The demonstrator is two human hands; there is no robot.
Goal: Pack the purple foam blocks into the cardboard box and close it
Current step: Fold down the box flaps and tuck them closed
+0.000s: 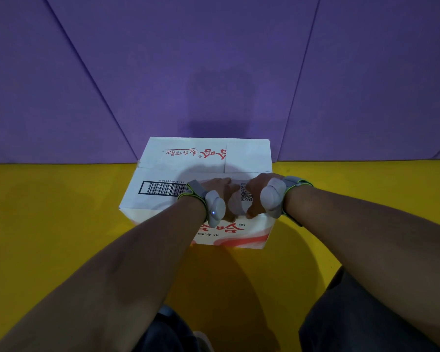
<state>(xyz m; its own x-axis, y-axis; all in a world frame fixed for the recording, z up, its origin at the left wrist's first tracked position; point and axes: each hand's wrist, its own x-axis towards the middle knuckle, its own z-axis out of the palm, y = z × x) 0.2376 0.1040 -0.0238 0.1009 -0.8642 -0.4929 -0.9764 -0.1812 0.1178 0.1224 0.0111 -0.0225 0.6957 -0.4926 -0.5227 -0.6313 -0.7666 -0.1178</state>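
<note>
The cardboard box (186, 174) sits on the yellow floor (48, 224), its far side right up against the purple padded wall (214, 59), and its top flaps are folded down flat. White carton, red lettering, a barcode (163, 188) along the near flap.

Both hands are down on the lid, side by side near the middle. The left hand (217, 190) lies palm down on the flap, fingers reaching forward and fairly flat, gripping nothing. The right hand (255, 191) presses beside it with the fingers curled under; whether it pinches anything I cannot tell. Between them a QR code (245, 195) peeks out.

Each wrist wears a grey band with a pale sensor pod (215, 208); the left one shows a small lit dot. Dark trousers (353, 313) frame the bottom of the view.
</note>
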